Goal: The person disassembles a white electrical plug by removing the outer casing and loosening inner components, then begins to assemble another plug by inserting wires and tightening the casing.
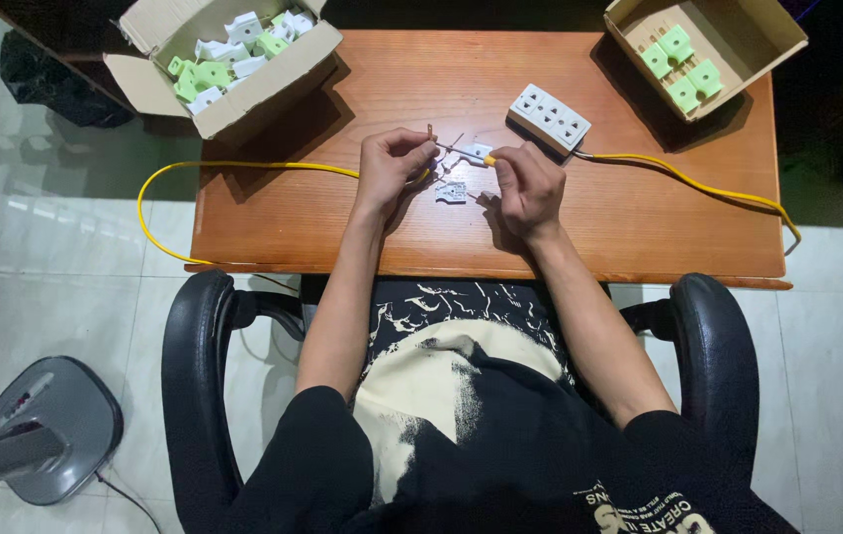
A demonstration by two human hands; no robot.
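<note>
At twelve o'clock of my hands, two open cardboard boxes sit on the wooden surface [342, 222]: the left box [233, 59] holds green and white plastic plug parts, the right box [728, 44] four green ones. My left hand [394, 168] pinches the yellow cable [243, 166] end; my right hand [525, 186] grips a small screwdriver [471, 152]. A white socket strip [550, 117] lies at one o'clock.

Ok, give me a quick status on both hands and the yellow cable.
Left hand pinching the yellow cable end, bare prongs up. Right hand holding a small yellow-handled tool to it. White plug part lies between them on the wooden table. Nothing in the way.
</note>
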